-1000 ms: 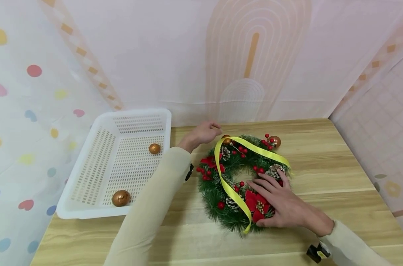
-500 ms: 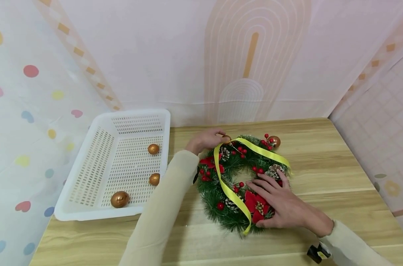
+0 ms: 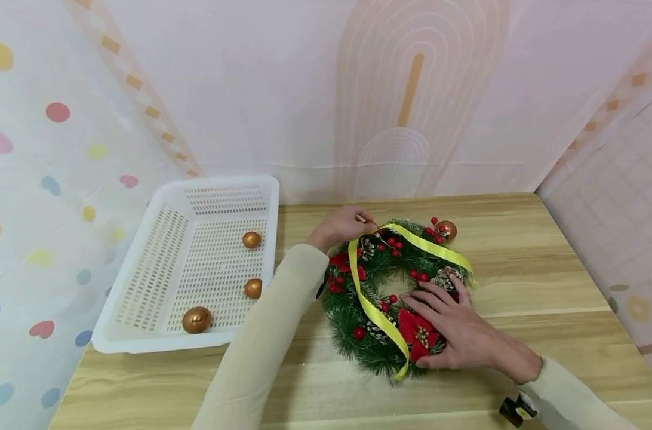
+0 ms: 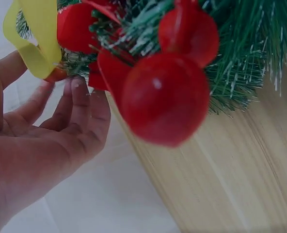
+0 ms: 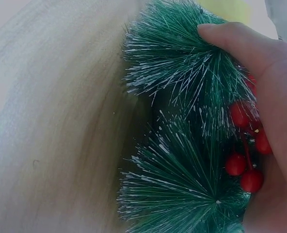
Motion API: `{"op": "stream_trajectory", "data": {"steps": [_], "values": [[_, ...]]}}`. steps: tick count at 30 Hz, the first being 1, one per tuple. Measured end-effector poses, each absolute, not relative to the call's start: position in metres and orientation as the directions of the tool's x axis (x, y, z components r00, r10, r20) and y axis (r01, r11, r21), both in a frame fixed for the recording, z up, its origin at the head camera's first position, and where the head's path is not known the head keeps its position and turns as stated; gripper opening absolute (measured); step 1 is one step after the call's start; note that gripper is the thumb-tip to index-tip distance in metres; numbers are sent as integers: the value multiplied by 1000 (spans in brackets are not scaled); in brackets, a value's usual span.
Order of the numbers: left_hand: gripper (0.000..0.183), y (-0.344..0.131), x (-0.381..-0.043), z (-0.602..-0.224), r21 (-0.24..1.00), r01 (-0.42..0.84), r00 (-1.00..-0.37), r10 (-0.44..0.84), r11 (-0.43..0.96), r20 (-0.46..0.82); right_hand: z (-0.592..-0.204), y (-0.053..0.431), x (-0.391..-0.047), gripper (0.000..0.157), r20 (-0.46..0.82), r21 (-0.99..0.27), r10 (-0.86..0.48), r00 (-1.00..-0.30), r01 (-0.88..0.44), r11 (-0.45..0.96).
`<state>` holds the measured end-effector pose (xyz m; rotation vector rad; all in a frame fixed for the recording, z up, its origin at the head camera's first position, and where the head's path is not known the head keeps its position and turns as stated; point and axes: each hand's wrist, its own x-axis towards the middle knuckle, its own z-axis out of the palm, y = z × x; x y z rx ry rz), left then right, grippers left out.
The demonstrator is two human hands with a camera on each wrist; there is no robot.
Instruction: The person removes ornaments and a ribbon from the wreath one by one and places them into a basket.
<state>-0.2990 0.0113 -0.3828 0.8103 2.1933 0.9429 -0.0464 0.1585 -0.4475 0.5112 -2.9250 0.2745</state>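
A green Christmas wreath (image 3: 347,325) with red berries, pinecones and red poinsettias (image 3: 415,333) lies flat on the table. A loose yellow ribbon (image 3: 427,244) drapes across its top and left side. At the wreath's upper left my left hand (image 3: 339,228) pinches a copper bauble, which its fingers mostly hide; in the left wrist view a bit of the bauble (image 4: 57,74) shows below the ribbon. My right hand (image 3: 462,335) rests on the lower right with fingers spread, its thumb on the pine needles in the right wrist view. Another copper bauble (image 3: 447,230) sits at the upper right edge.
A white perforated basket (image 3: 148,344) stands left on the wooden table (image 3: 541,263), holding a larger copper bauble (image 3: 197,320) and two smaller ones (image 3: 252,240). My left forearm (image 3: 269,334) passes close to its right rim. A patterned backdrop (image 3: 283,89) rises behind.
My left hand has moved right from beside the wreath and now grips the bauble at its upper left. A basket bauble hidden by my sleeve has come into view. The right hand stays put.
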Motion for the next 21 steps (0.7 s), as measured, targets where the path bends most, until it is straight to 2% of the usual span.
{"op": "stream_trajectory", "data": {"steps": [6,15,21], "values": [[25,13,-295,-381,769,277,-627,715,576,-310,-447,159,-47,99,195,-156,-327,-925,-358,920],[24,17,-294,-376,767,334,-623,739,548,-256,-447,160,-48,97,195,-168,-337,-921,-369,914],[26,18,-291,-375,783,320,-619,743,534,-254,-447,160,-49,97,186,-173,-336,-923,-368,914]]}}
